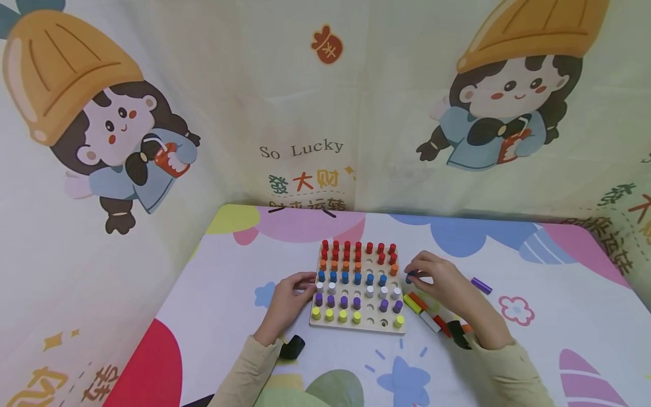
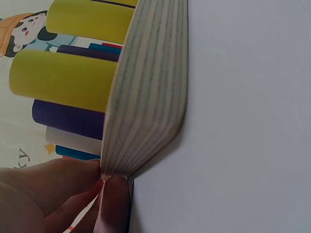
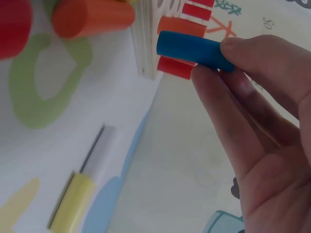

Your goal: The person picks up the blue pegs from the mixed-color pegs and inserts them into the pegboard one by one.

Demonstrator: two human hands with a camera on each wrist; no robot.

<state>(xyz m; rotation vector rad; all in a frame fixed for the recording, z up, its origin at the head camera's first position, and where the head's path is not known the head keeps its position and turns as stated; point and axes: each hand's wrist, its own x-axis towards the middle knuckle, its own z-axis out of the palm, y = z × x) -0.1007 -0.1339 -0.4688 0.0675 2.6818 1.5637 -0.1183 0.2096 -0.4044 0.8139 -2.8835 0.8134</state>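
Observation:
A wooden pegboard lies on the table with rows of red, orange, blue, white, purple and yellow pegs standing in it. Bare holes show among the rows, one at the right end of the blue row. My left hand holds the board's left edge; in the left wrist view its fingers pinch the layered wooden side. Just right of the board, my right hand pinches a blue peg between thumb and fingers. The peg is raised, apart from the board.
Loose pegs lie right of the board: a yellow one, a white one, a red one and orange ones. Farther right lies a purple peg. A patterned cloth covers the table, and a printed curtain hangs behind it.

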